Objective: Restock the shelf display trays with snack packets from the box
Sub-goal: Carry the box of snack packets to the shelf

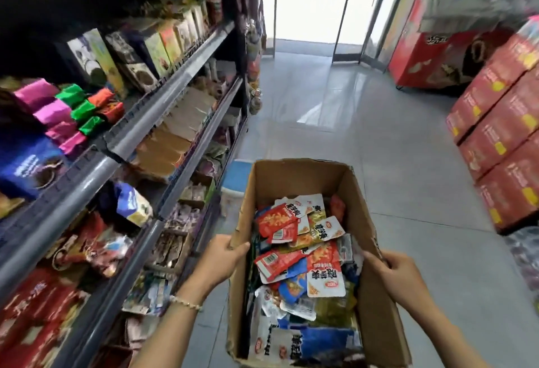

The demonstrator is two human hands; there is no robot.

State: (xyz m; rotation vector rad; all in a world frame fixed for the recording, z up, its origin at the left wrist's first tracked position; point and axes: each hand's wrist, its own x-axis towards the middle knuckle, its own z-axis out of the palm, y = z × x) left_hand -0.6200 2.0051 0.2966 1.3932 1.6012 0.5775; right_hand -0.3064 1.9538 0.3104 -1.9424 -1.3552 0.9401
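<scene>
At our left, the shelf carries cardboard trays of snacks, and our left hand grips the left rim of the box. The box sits open between our hands, just beside the shelf, heaped with loose snack packets. Our right hand grips its right rim, and red cartons are stacked farther right.

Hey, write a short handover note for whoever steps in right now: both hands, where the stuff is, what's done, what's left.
Hands: the left hand grips the cardboard box by its left wall; the right hand grips its right wall.
Things: the box is in the aisle beside the shelves, holding mixed snack packets. The display trays sit on the lower shelves at left.
Done: box is at the shelves; no packet in hand.
Left: move packets into the trays.
</scene>
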